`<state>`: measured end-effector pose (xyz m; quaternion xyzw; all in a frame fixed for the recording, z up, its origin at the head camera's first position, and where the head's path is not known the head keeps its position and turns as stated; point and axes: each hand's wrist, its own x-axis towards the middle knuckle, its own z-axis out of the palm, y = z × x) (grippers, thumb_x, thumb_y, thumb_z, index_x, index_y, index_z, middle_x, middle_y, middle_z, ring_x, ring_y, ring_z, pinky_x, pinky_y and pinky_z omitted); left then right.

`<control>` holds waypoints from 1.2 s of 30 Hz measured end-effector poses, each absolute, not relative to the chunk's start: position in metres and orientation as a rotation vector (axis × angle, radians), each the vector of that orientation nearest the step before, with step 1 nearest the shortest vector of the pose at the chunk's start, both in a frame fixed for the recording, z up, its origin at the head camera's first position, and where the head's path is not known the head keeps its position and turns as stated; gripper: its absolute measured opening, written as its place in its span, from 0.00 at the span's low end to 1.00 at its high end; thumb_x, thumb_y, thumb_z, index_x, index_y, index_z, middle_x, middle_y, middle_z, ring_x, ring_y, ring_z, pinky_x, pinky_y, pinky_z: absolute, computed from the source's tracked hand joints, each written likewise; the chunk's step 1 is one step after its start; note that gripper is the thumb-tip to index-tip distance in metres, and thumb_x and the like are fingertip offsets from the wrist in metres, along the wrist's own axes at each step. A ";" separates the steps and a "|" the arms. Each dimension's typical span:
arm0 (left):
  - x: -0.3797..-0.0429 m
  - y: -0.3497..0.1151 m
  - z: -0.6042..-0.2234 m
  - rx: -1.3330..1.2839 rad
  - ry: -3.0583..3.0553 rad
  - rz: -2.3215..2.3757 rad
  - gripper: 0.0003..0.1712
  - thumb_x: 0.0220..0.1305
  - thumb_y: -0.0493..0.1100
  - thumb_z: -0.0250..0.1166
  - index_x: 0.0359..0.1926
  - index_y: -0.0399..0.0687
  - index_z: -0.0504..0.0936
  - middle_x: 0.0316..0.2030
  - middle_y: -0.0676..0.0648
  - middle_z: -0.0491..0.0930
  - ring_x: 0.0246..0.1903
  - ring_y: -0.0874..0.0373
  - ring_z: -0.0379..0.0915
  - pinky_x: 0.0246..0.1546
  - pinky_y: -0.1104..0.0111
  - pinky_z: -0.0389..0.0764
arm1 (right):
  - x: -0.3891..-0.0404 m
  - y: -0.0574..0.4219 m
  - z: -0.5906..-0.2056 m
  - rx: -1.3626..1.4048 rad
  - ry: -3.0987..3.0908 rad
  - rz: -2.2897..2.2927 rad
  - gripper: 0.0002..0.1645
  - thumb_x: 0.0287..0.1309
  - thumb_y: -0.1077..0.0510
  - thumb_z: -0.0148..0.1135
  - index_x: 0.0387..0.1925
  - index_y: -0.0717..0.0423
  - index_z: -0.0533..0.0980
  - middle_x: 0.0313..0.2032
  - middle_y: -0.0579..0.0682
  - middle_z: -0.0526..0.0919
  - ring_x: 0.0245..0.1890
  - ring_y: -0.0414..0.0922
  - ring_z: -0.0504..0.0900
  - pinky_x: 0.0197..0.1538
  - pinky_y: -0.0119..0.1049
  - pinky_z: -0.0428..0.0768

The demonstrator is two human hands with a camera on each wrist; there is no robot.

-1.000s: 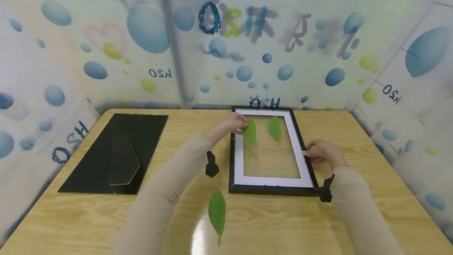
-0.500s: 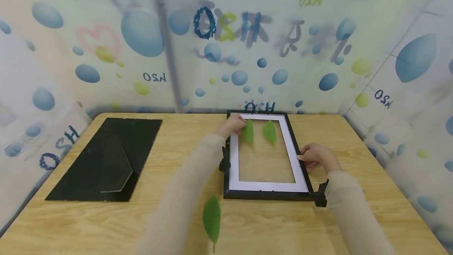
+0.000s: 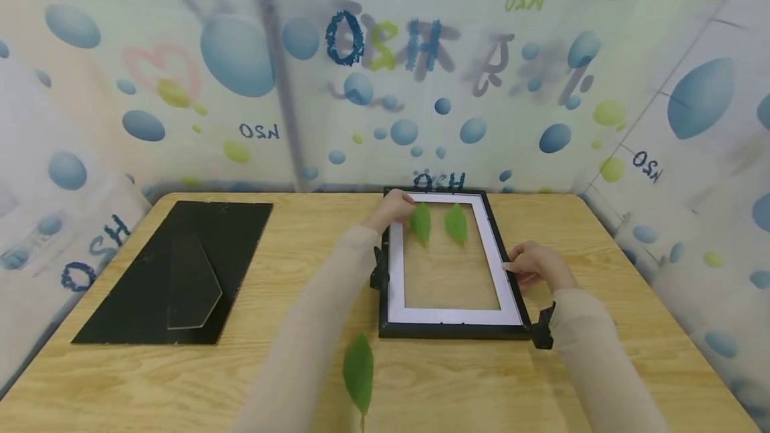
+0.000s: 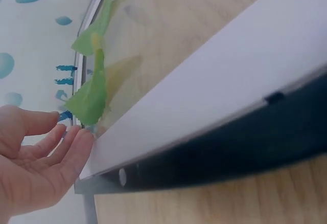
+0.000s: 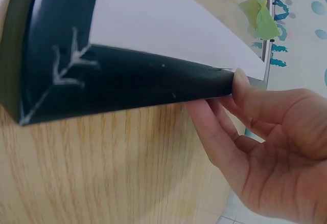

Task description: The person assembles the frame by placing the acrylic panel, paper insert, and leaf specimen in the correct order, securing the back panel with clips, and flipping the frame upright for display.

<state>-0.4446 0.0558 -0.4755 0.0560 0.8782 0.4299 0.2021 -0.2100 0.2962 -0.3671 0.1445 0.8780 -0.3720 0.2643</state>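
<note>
A black picture frame (image 3: 454,331) with a white mat (image 3: 396,286) and a clear pane lies on the wooden table. Near the top of the pane, two green leaves sit side by side, a left leaf (image 3: 420,224) and a right leaf (image 3: 456,224). My left hand (image 3: 394,209) is over the frame's upper left corner, right beside the left leaf. In the left wrist view its thumb and fingers (image 4: 76,150) are apart with nothing between them. At the frame's right side, my right hand (image 3: 535,266) pinches the black border, thumb on top and fingers beneath.
A third leaf (image 3: 358,374) lies on the table in front of the picture frame. On the left rests a black backing board (image 3: 138,286) with a fold-out stand (image 3: 192,286). A patterned curtain (image 3: 361,119) rises behind the table (image 3: 481,386).
My left hand has let go of the left leaf, which now lies on the pane, and has drawn slightly left. My right hand keeps its hold on the frame. The head view has shifted slightly.
</note>
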 end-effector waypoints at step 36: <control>-0.248 -0.101 -0.368 0.477 2.196 0.854 0.21 0.64 0.44 0.55 0.56 0.38 0.70 0.53 0.41 0.74 0.51 0.52 0.73 0.52 0.62 0.76 | -0.208 0.290 -0.361 0.354 2.380 -0.969 0.21 0.61 0.62 0.52 0.49 0.75 0.60 0.26 0.52 0.75 0.25 0.40 0.78 0.36 0.38 0.83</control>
